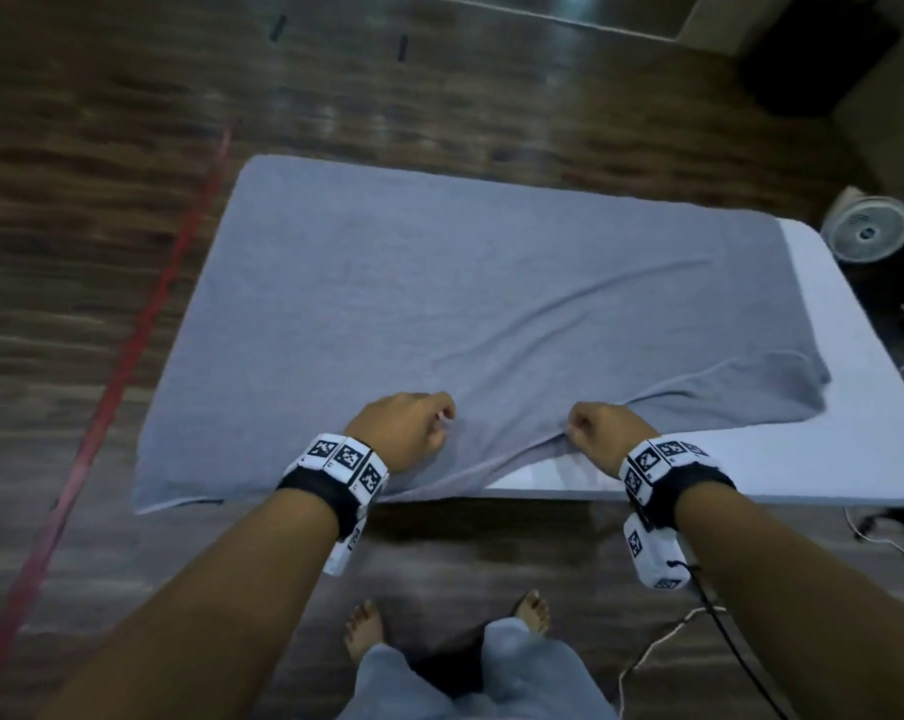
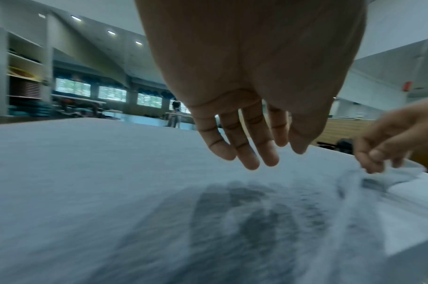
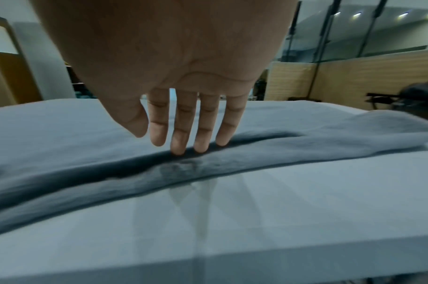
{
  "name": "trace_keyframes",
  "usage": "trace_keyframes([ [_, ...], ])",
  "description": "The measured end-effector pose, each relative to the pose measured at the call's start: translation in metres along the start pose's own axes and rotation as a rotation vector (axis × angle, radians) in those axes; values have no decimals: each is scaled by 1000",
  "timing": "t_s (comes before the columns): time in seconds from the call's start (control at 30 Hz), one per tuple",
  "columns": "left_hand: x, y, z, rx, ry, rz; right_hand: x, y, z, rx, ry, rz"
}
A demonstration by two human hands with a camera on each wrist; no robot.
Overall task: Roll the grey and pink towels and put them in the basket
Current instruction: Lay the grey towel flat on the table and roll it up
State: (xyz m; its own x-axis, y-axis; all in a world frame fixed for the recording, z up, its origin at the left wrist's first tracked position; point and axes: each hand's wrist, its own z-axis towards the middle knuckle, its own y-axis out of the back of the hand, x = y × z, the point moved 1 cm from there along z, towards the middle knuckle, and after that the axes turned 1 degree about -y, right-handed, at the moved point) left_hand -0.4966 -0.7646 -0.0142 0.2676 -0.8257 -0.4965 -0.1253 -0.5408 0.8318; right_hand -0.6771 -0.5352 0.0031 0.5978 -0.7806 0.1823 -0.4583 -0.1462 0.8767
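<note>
Head view, nearest first: your bare feet (image 1: 368,632) stand on the dark wood floor (image 1: 76,148), and both forearms reach forward, each wrist wrapped in a band of black-and-white markers.

Your left grip (image 1: 403,426) hangs just above the near part of the grey towel (image 1: 439,283). The left wrist view shows its fingers (image 2: 250,153) loosely extended and apart, holding nothing, with their shadow on the cloth below.

Your right grip (image 1: 603,428) sits at the towel's near edge, where the cloth is bunched into a raised ridge. Its state I cannot tell. From the right wrist its fingers (image 3: 181,134) look straight, tips touching the dark crease behind that ridge. From the left wrist the same hand looks curled with a bit of cloth at its fingertips — the two views do not agree.

The towel lies spread over most of the white table (image 1: 829,459), its left end draping past the table's edge. Creases run from your right grip toward the far right corner, which is lifted and folded back. Bare table shows to the right of the towel and under the ridge.

Farther off, a red line (image 1: 128,356) crosses the floor on the left, and a small white fan (image 1: 868,231) stands beyond the table's right end.
</note>
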Motion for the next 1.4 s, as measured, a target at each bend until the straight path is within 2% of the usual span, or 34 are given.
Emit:
trace_keyframes([
  [0.17, -96, -50, 78, 161, -112, 72, -116, 23, 10, -78, -132, -46],
  [0.27, -136, -77, 111, 146, -37, 97, -176, 36, 24, -81, -165, -41],
  [0.37, -157, -89, 134, 97, 70, 53, -219, 45, 43, 31, -139, -29],
  [0.5, -174, -94, 134, 174, 0, 42, -247, 47, 54, 136, -56, -96],
  [0.63, -184, -95, 116, 387, -70, 53, -260, 36, 32, 184, 65, -156],
  [0.77, -205, -101, 106, 592, -106, 68, -287, 21, -3, 305, 46, -151],
  [0.83, -219, -102, 108, 645, -100, 50, -301, 14, -17, 330, 37, -145],
  [0.87, -225, -100, 113, 623, -101, 42, -308, 12, -24, 309, 30, -134],
  [0.93, -236, -96, 129, 487, -115, 48, -320, 13, -32, 180, 44, -110],
  [1.0, -245, -92, 152, 334, -143, 100, -329, 18, -32, -62, 108, -96],
  [1.07, -258, -95, 174, 257, -169, 123, -330, 24, -28, -259, 143, -114],
  [1.13, -275, -103, 191, 246, -223, 139, -327, 24, -21, -250, 174, -147],
  [1.27, -309, -124, 204, 235, -301, 174, -327, 19, -17, -88, 217, -277],
  [1.4, -329, -139, 205, 318, -322, 278, -359, 18, -30, -177, -65, -259],
])
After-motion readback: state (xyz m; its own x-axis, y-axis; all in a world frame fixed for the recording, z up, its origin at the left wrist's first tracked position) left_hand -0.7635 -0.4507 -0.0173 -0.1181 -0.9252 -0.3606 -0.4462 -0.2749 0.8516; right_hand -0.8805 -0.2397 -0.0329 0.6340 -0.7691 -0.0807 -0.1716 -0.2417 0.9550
